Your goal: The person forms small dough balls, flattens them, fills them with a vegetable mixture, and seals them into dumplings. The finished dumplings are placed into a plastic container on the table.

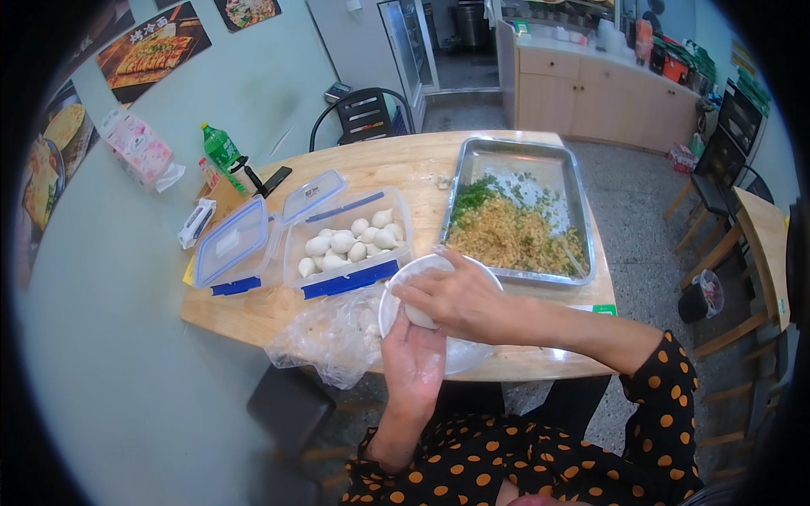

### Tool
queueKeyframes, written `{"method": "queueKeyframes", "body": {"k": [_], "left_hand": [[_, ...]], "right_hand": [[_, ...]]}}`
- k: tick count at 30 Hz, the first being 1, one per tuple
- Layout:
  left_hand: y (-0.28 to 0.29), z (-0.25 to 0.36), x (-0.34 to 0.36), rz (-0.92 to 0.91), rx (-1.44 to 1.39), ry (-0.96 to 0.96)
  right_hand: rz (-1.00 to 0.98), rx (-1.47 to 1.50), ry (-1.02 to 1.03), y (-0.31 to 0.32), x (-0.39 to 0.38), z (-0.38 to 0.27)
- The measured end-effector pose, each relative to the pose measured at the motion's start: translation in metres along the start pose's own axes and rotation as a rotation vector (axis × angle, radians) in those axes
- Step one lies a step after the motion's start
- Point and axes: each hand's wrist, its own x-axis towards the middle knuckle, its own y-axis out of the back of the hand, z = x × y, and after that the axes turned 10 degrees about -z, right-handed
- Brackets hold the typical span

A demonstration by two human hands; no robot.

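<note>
My left hand [413, 364] is turned palm up at the near side of a white bowl [386, 310], with a pale piece of dough [420, 317] resting on its fingers. From above, my right hand [462, 295] bends over the bowl, its curled fingers closed around the same dough. Those fingers hide part of the dough and the inside of the bowl. Just beyond stands a plastic box [407, 226] filled with several white dough balls [342, 242]. Right of it, a metal tray [584, 211] holds a crumbly tan filling [506, 232] and chopped greens [477, 194].
A crumpled clear plastic bag [325, 341] lies at the wooden table's [228, 316] near edge. Box lids [236, 244] lean at the left. Behind are a green bottle [219, 148], a phone [277, 179] and a tissue pack [139, 148]. A black chair [364, 118] stands beyond the table.
</note>
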Motion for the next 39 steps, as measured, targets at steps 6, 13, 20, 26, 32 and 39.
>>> {"method": "queueKeyframes", "body": {"k": [6,13,20,26,32,39], "left_hand": [[0.0,-0.001,-0.001,0.052,0.011,0.039],[0.012,0.001,-0.001,-0.068,0.023,0.031],[0.02,0.002,-0.004,-0.163,-0.243,0.029],[0.007,0.002,0.001,-0.137,-0.125,-0.002],[0.008,0.005,0.003,-0.076,0.078,-0.038],[0.007,0.003,0.001,-0.054,0.068,-0.039]], "right_hand": [[-0.106,0.211,-0.016,-0.002,0.002,0.004],[0.033,0.295,0.097,-0.005,0.01,0.005],[-0.057,0.307,0.06,0.001,0.007,0.003],[-0.025,0.215,-0.004,-0.003,0.013,0.006],[0.007,0.23,0.037,-0.003,0.015,0.007],[0.001,0.182,0.001,-0.004,0.011,0.008]]}}
